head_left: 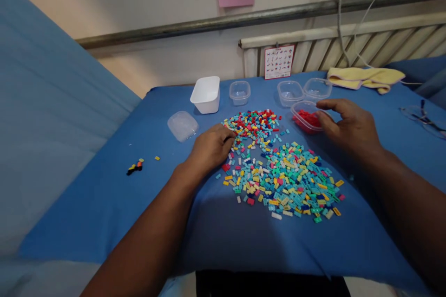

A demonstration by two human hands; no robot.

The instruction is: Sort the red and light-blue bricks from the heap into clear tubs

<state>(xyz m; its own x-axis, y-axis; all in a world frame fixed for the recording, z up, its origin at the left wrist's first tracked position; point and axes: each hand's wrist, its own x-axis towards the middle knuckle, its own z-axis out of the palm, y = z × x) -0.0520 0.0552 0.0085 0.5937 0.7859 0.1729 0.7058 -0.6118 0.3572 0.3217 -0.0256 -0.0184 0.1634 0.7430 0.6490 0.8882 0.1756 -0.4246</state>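
Across the middle of the blue cloth (104,213), two loosely joined heaps of small toy bricks: far heap (251,123) rich in red, near heap (299,178) mostly teal and yellow. At the far heap's left edge, left hand (212,146) with fingers curled close together, any brick between them impossible to tell. To the right, right hand (351,125) with thumb and forefinger parted at the rim of a clear tub (302,103) of red bricks (306,118); contact unclear. Farther off, white tub (205,95) and small clear tub (239,94); far right, yellow towel (364,78).
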